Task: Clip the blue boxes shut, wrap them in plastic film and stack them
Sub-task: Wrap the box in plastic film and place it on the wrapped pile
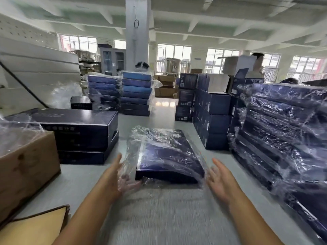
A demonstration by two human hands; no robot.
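One blue box (166, 156) wrapped, unstacked; I see left hand (116, 177), right hand (221, 179) flanking it, grips released; unwrapped boxes (77, 131) at left.

A dark-blue box (164, 156), loosely sheathed in crinkled clear plastic film (155, 137), lies flat between the left hand (115, 175) and right hand (221, 179), with film draped over the left fingers.

A packing warehouse: stacked film-wrapped boxes (290, 124), cartons (26, 167), concrete pillar (137, 36).
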